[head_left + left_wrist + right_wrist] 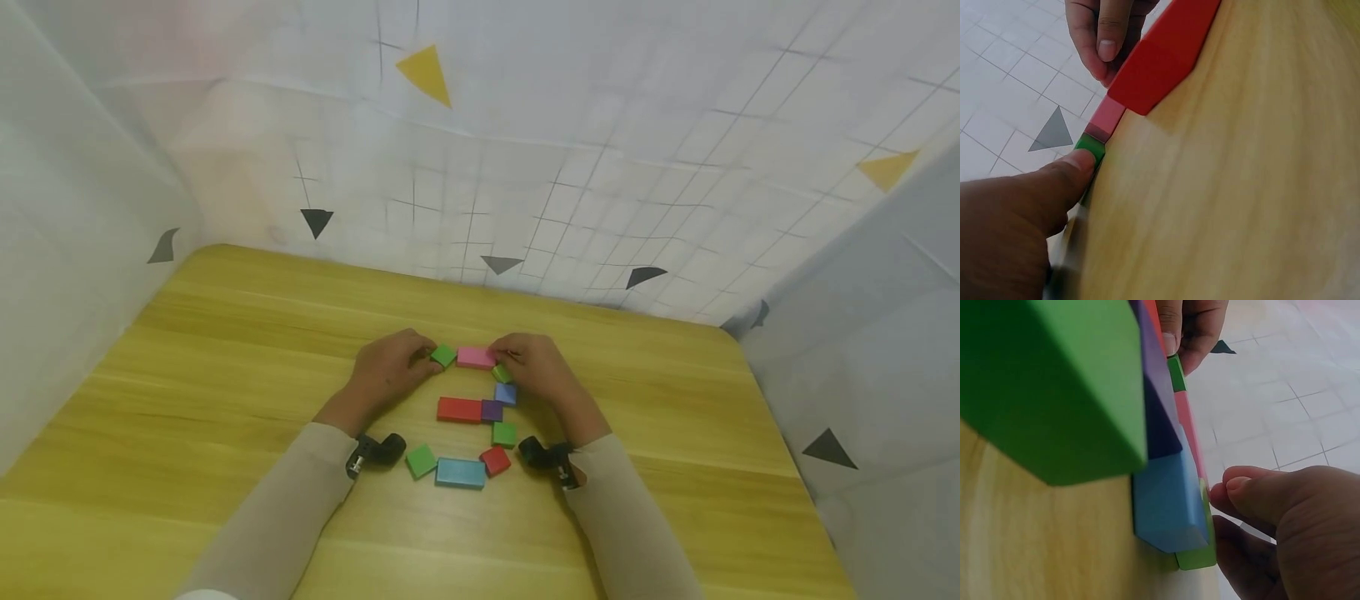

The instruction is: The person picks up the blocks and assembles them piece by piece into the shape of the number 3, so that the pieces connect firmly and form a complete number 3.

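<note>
My left hand (pixel 388 365) pinches a green block (pixel 444 357) at the far left end of a row of blocks; its thumb presses the block's near side in the left wrist view. Beside that block lies a long pink block (pixel 476 357). At the pink block's right end are the fingertips of my right hand (pixel 534 363), close above a light green block (pixel 502 374). In the right wrist view they meet the edge where the pink block (pixel 1189 428) and light green block (pixel 1199 558) join. Whether they pinch either block cannot be told.
Nearer me, a blue block (pixel 506 394), purple block (pixel 492 410), long red block (pixel 459 409), green block (pixel 504 434), small red block (pixel 495 460), long light-blue block (pixel 461 473) and tilted green block (pixel 422 461) lie on the wooden table (pixel 247 375). White cloth (pixel 525 150) hangs behind.
</note>
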A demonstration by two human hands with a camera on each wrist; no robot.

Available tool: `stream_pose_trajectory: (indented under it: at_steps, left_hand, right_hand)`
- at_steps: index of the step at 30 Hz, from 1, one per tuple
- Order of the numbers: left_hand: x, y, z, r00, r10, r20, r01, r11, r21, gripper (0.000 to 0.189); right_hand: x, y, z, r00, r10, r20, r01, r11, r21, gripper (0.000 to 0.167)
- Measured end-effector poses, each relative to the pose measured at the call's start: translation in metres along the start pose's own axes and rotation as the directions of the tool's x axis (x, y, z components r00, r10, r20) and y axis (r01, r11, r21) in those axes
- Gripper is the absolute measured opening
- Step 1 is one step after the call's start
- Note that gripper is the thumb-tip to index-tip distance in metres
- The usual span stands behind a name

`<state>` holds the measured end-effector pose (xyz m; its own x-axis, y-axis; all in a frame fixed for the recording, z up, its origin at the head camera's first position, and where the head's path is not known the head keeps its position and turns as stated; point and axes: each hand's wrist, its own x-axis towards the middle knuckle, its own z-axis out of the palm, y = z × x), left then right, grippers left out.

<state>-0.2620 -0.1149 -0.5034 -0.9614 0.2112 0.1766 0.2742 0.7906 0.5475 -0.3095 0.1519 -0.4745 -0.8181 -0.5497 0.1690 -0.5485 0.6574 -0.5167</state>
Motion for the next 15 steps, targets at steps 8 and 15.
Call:
stream_pose_trajectory:
  at_steps: [8, 15]
  left_hand:
    - [-0.003, 0.002, 0.0, 1.0, -0.001, -0.001, 0.001, 0.999, -0.039, 0.038]
    - [-0.014, -0.006, -0.001, 0.999, 0.012, -0.038, -0.015, 0.997, -0.078, 0.03]
  right_hand:
    - [-0.009, -0.003, -0.005, 0.999, 0.035, -0.035, -0.034, 0.999, 0.012, 0.014]
    - [-0.019, 0.0, -0.005, 0.994, 0.086, -0.069, -0.086, 0.996, 0.008, 0.022]
